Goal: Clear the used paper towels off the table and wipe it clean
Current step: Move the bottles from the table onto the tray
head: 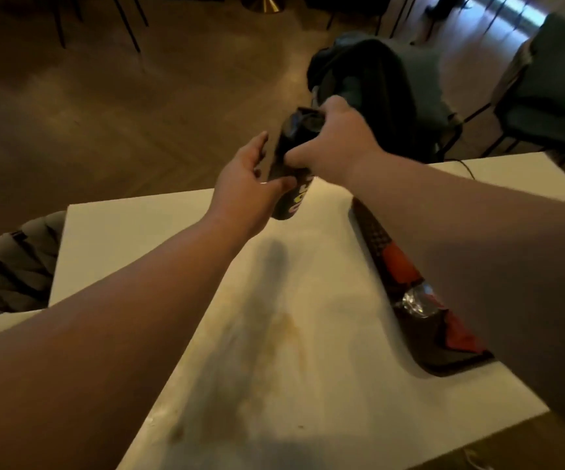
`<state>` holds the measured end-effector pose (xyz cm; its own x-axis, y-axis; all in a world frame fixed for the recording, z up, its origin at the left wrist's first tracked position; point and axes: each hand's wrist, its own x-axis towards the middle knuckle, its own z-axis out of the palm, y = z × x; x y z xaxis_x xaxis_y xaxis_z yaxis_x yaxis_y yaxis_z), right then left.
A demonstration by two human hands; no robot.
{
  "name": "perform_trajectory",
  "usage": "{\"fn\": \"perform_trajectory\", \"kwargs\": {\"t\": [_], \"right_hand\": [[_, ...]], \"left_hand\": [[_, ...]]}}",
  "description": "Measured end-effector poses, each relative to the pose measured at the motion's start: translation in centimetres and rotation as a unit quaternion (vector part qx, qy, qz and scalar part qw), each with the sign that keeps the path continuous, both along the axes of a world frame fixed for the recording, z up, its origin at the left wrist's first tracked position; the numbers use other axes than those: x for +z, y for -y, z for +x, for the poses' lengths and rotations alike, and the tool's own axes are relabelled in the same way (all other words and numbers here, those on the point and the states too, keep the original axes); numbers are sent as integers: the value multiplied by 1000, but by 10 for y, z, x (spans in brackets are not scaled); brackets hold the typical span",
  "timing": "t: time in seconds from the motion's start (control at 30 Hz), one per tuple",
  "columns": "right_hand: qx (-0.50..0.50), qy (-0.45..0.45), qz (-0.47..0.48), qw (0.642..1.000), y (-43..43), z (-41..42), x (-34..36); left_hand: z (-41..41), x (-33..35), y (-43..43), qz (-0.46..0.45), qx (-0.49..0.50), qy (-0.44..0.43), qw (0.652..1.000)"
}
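- table: white top fills the lower middle of the frame, its far edge running across the centre. a brownish smear and duller streaks mark the surface in the lower centre, under the shadow of the arms.
- can: dark and tall, with yellow and pink lettering near its base. it is tilted at the centre of the frame, over the table's far edge. i cannot tell whether its base touches the top.
- left hand: comes in from the lower left and holds the can's lower half. the thumb is across the near side and the fingers run up the far side.
- right hand: comes in from the right with fingers curled over the can's dark, crumpled-looking top, gripping it from above. the thumb pinches the side just above the left thumb.
- the smear lies nearer the camera than both hands, well apart from them and between the two forearms.
- packet: long, red and black, with a shiny foil patch. it lies flat on the table at the right, partly under the right forearm.
- chair: woven back, at the left edge beside the table.
- dark cloth: heaped on another seat in the upper right, beyond the table, on the wooden floor.
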<state>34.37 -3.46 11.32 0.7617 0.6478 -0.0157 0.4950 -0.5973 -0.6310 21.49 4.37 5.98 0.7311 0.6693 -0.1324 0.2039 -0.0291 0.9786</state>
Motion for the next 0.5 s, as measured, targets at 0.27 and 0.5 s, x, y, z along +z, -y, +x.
{"fn": "perform_trajectory", "kwargs": {"t": [0.27, 0.5], "right_hand": [[-115, 27, -92, 989, 88, 101, -1], [-129, 28, -191, 973, 110, 120, -23]], "left_hand": [[62, -28, 71, 34, -35, -63, 997], [82, -40, 105, 49, -36, -104, 993]]}}
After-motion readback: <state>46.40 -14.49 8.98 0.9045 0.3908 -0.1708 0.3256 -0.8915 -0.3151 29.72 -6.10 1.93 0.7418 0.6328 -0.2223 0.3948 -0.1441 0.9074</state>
